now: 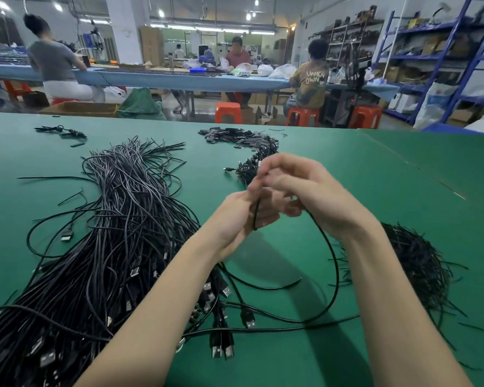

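Left hand (239, 219), right hand (308, 188) round thin black cable (334, 258) (one long loop)

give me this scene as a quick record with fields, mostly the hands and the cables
surface: green table
left hand: grips the black cable
right hand: holds the same cable, above the table
left side: pile of black usb cables
right side: heap of thin black strands
far centre: heap of small flat black pieces
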`<control>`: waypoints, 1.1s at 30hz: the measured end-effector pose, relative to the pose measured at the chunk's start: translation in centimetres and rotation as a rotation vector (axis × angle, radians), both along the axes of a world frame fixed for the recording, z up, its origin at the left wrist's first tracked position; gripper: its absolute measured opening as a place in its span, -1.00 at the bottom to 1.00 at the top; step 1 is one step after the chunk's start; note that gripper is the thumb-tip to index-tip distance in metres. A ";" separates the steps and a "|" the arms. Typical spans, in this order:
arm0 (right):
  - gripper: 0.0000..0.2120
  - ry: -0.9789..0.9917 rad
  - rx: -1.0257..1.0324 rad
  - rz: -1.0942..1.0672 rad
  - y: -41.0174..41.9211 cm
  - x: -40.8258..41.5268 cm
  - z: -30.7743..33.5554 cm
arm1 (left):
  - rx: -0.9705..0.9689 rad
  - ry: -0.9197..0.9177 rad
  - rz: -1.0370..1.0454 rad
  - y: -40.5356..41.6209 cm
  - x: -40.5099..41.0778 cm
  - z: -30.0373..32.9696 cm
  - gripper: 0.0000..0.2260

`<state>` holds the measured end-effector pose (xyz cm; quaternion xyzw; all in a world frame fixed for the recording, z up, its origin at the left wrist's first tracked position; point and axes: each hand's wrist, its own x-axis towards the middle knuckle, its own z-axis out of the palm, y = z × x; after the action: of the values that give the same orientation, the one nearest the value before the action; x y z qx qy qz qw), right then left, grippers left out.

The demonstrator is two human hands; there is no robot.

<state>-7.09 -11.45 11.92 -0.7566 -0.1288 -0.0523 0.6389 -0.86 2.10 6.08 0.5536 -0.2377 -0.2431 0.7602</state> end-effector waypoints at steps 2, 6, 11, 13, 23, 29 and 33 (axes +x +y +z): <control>-0.87 0.120 -0.137 0.214 -0.2 0.0 -1.0 | -0.072 0.041 0.001 0.8 0.4 0.4 -0.65; -0.82 0.494 -0.186 0.380 -2.5 0.4 -4.4 | -0.326 0.282 -0.027 2.3 1.4 1.0 -0.56; -0.71 0.646 -0.148 0.243 -4.9 0.6 -7.2 | -0.265 0.268 -0.123 3.0 1.2 1.0 -0.57; -0.66 0.588 -0.220 0.073 -5.5 1.0 -7.1 | -0.082 0.135 -0.160 3.3 1.1 0.8 -0.61; -0.78 0.195 -0.038 -0.078 0.1 1.0 -1.0 | 0.162 -0.123 0.180 0.2 0.5 -0.4 -0.60; -0.80 0.595 0.005 0.466 -1.4 0.0 -4.5 | -0.304 0.268 0.075 1.9 1.6 0.8 -0.60; -0.80 0.607 0.132 0.465 -3.6 0.4 -7.0 | -0.373 0.345 -0.031 2.2 1.4 0.9 -0.57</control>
<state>-6.70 -15.09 4.90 -0.6454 -0.0984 0.3123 0.6901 0.50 4.33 7.02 0.3504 -0.1539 -0.2975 0.8746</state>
